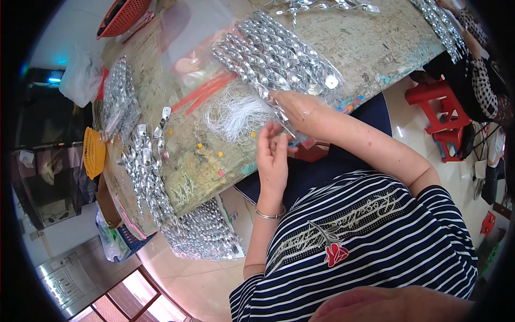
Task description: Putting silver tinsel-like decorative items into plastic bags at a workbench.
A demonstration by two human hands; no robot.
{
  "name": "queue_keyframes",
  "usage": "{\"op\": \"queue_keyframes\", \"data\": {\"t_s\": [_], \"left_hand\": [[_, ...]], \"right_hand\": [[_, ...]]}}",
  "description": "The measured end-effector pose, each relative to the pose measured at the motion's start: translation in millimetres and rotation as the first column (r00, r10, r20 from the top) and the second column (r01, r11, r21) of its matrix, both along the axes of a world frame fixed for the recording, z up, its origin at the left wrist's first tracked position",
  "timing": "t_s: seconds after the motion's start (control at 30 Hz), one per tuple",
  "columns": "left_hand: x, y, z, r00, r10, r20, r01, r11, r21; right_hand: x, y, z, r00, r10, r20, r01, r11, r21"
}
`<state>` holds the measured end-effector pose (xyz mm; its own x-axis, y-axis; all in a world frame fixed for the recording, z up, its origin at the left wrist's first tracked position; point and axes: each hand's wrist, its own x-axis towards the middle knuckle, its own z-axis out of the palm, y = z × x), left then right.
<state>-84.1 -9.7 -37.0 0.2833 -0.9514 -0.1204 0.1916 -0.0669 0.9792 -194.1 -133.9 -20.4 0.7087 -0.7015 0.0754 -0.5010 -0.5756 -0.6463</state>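
A clear plastic bag with silver twisted strands (279,53) lies at the table's near edge. My right hand (300,111) reaches across it from the right, its fingers closed on the bag's near edge, where the film looks bunched. Just below, my left hand (272,161) is raised with its palm partly turned up. Its fingers are loosely curled and apart, close to the loose film, with no object seen in them. A bundle of white string (236,114) lies left of my hands, and red strips (201,95) lie behind it.
Loose silver strands (146,174) hang over the table's left edge, above a filled bag (206,233). Another filled bag (120,99) lies at the left, near a yellow basket (94,153). A co-worker's hand (472,44) is at the far right, near a red stool (440,107).
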Motion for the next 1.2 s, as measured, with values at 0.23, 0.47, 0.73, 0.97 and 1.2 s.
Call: {"op": "queue_keyframes", "data": {"t_s": [0.23,0.47,0.73,0.97,1.2], "left_hand": [[9,-20,0,0.995,0.032,-0.093,-0.032,0.999,0.003],[11,-26,-7,0.977,0.040,-0.211,-0.030,0.998,0.050],[5,-31,-1,0.969,0.086,-0.231,-0.081,0.996,0.030],[12,-30,-2,0.965,0.075,-0.250,-0.059,0.996,0.071],[7,-32,2,0.968,0.087,-0.233,-0.077,0.996,0.053]], "right_hand": [[-1,3,10,0.999,-0.039,-0.009,0.039,0.999,0.004],[-3,6,17,0.997,-0.070,0.029,0.068,0.994,0.084],[-6,1,-1,0.992,-0.054,0.114,0.047,0.997,0.061],[-3,6,14,0.998,-0.044,0.035,0.041,0.995,0.089],[0,0,-2,0.978,-0.052,0.204,0.050,0.999,0.019]]}}
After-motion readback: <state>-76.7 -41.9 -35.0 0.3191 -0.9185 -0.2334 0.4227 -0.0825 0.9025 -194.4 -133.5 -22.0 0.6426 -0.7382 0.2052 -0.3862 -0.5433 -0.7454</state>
